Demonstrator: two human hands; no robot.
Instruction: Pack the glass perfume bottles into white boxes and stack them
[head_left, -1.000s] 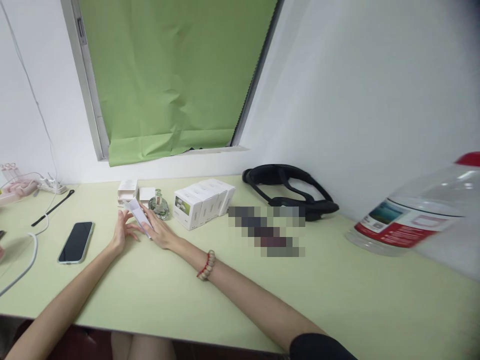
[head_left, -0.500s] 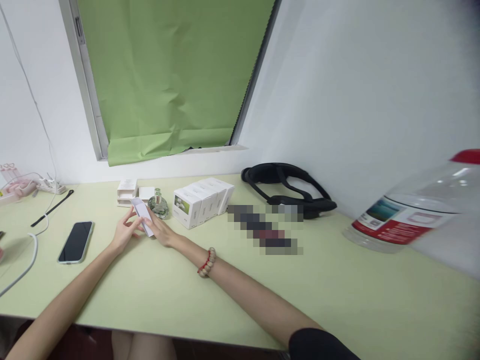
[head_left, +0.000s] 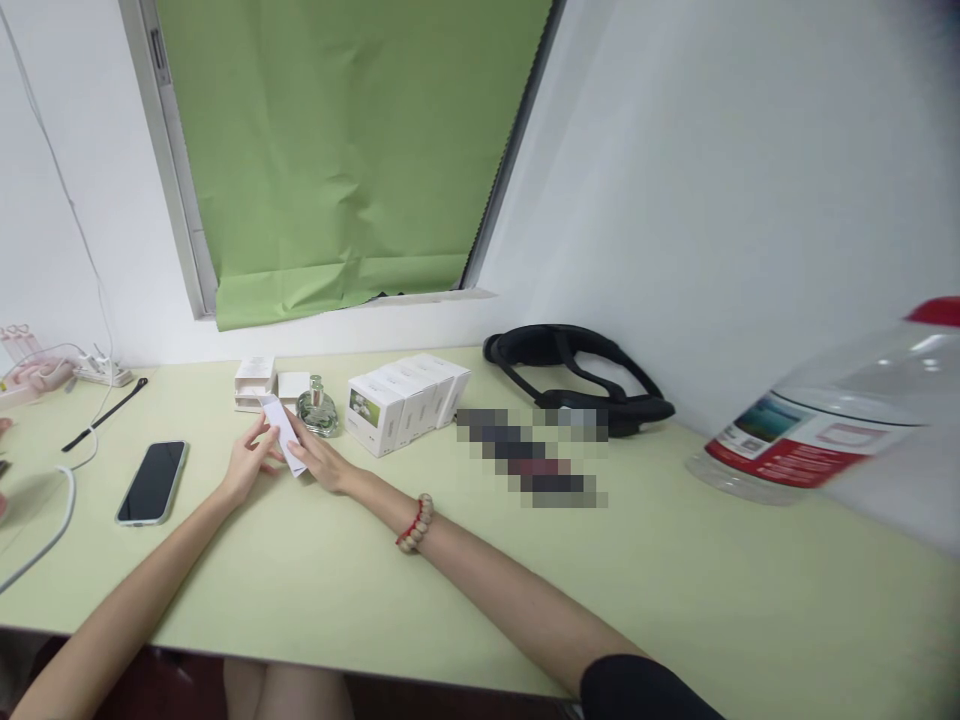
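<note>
Green tabletop (head_left: 300,590), both hands (head_left: 249,464) (head_left: 324,463) partly covering white carton (head_left: 284,434)

white walls (head_left: 697,180) | grey window frame (head_left: 177,180) | creased green covering (head_left: 337,150) across it | pale-green table (head_left: 450,600) against the walls

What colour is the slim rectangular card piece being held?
Slim card piece: whitish, faintly lilac; head view.

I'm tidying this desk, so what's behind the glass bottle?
Behind the glass bottle, toward its left, a small white item shows in part, with table and wall beyond. Whatever sits directly behind the bottle's body is mostly covered.
</note>
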